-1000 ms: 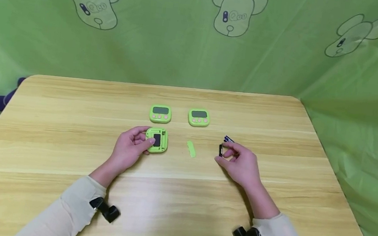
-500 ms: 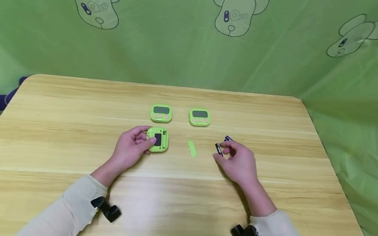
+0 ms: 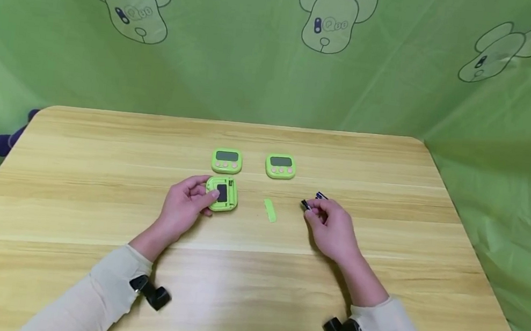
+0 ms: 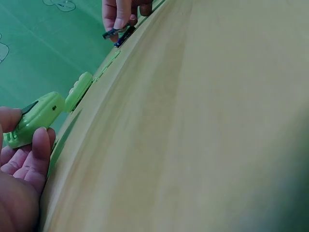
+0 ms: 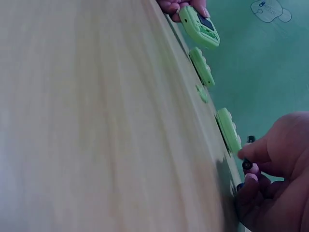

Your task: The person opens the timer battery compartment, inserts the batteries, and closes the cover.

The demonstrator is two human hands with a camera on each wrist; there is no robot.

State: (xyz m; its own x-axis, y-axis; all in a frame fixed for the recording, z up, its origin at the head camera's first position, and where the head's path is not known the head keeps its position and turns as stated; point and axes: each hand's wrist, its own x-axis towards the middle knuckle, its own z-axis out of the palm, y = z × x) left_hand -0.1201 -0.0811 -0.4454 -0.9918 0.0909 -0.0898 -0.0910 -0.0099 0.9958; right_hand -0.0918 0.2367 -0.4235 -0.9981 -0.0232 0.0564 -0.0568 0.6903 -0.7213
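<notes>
Head view: I observe the left hand [image 3: 183, 205] gripping a green device [image 3: 230, 197], thumb pressed on the back, fingers curled at the edge. A dark panel and an uncovered slot face up; my left wrist view shows the device raised off the table [image 3: 253, 283]. The right hand [image 3: 333, 232] pinches a black battery [image 3: 305, 205] between thumb and fingertips, with little gap. Another battery [image 3: 321, 195] lies just beyond those fingers; I cannot tell whether they touch. A green strip [image 3: 270, 210] lies between the hands. Behind it rest a left timer [image 3: 227, 161] and a right timer [image 3: 280, 166], screens up.
</notes>
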